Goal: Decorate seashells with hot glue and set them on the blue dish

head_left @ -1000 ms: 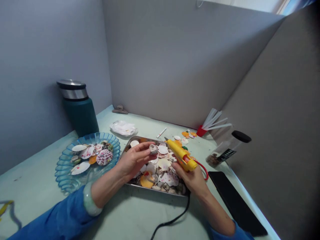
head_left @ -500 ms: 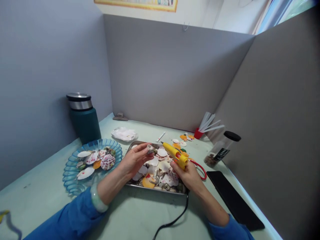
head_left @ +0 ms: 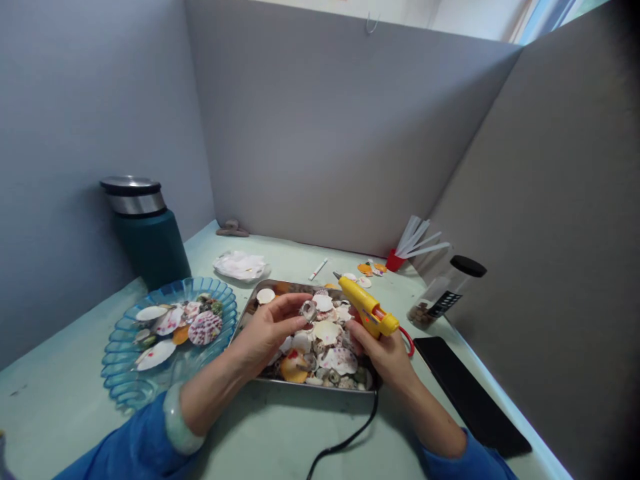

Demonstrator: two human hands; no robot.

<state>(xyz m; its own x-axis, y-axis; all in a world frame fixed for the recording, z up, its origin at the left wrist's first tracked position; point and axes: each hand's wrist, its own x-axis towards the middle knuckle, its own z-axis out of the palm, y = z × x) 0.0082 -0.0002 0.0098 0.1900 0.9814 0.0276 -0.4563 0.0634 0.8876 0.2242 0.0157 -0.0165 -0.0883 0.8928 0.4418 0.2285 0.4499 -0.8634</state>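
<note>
Between the thumb and fingers of my left hand (head_left: 273, 330) is a small greyish snail shell (head_left: 309, 311), its round opening turned up. My right hand (head_left: 387, 353) grips a yellow hot glue gun (head_left: 367, 307), its dark nozzle pointing up and to the left, away from the shell. Both hands are over a metal tray (head_left: 320, 387) heaped with scallop shells (head_left: 327, 332) and small snail shells. From below the right hand a black cord (head_left: 345, 443) runs toward the front of the table.
At left, a blue fluted plate (head_left: 117, 380) carries several shells, with a teal bottle (head_left: 150, 247) behind it. White crumpled material (head_left: 241, 265) lies farther back. On the right are a red cup of glue sticks (head_left: 395, 261), a clear jar (head_left: 440, 297) and a black slab (head_left: 470, 393).
The view has tipped down and shifted slightly. My left hand has brought the shell a little lower and rightward, its opening turned more upward. The glue gun has moved slightly right.
</note>
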